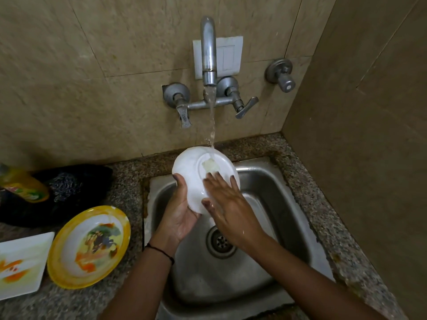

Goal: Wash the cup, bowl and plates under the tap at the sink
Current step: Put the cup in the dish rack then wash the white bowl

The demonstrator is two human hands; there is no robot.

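i hold the white plate (191, 165) tilted over the sink (277, 192), with its back side turned to me, so that the water (212, 118) from the tap (208, 49) falls on the foot ring and runs down into the basin and not onto the counter (312, 181). (from the back i cannot say for sure if it is a plate or a shallow bowl.)

my left hand (182, 213) grips the plate at its lower left rim. the thumb lies on the side facing me and the other fingers are curled behind it, where i cannot see them. i judge this hand is there only to carry and to turn the plate.

my right hand (228, 211) holds nothing. its fingers (217, 181) are straight and spread, and they lie flat on the back of the plate. the tips are just below the place where the water lands, so i think they rub the wet surface. the plate is therefore between my two hands, touching both, high above the drain (220, 242).

on the counter at my left wait the yellow plate (57, 250) and the square white plate (34, 245), side by side and both with orange marks on them. i judge they are not yet washed. behind them are a bottle (23, 185) and a dark cloth (76, 181).
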